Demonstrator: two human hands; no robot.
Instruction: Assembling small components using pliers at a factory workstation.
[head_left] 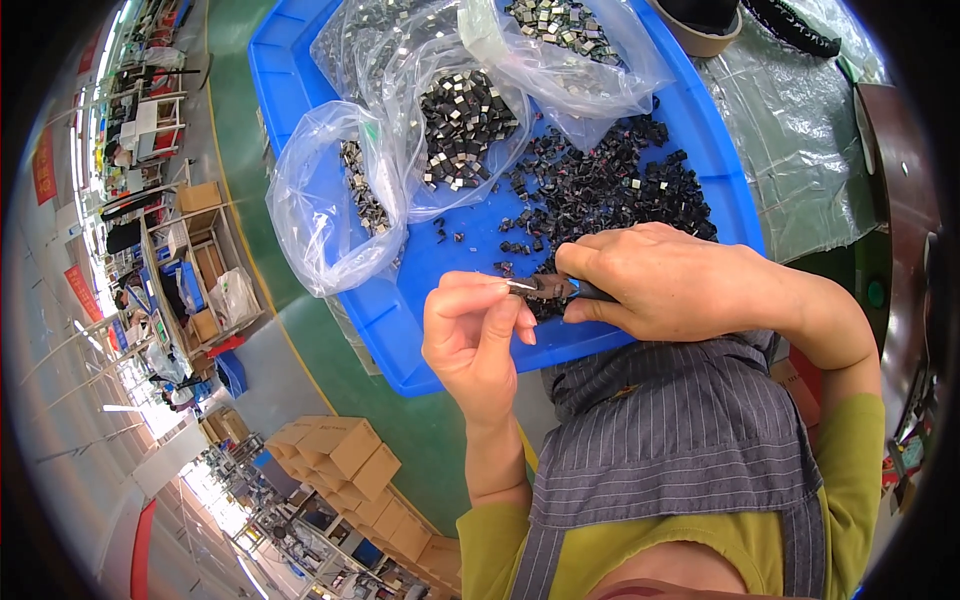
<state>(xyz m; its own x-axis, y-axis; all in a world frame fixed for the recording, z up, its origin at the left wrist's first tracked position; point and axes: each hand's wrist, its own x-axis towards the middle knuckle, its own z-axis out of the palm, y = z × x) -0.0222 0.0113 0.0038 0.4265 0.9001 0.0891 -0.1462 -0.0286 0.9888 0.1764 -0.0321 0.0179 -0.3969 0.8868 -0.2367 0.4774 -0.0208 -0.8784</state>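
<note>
Gripping dark pliers [548,287], the right hand [680,280] has its fingers curled around the handles, nose pointing left, above the near part of the blue tray [395,325]! And the left hand [475,345] meets it there, pinching a small silvery piece [519,285] between thumb and fingertips, right at the tool's tip; too small to tell whether the jaws bite it. Just beyond, a heap of loose black bits [610,185] sprawls across the tray, with clear plastic bags [310,190] of black-and-silver parts [460,120] beside it.
</note>
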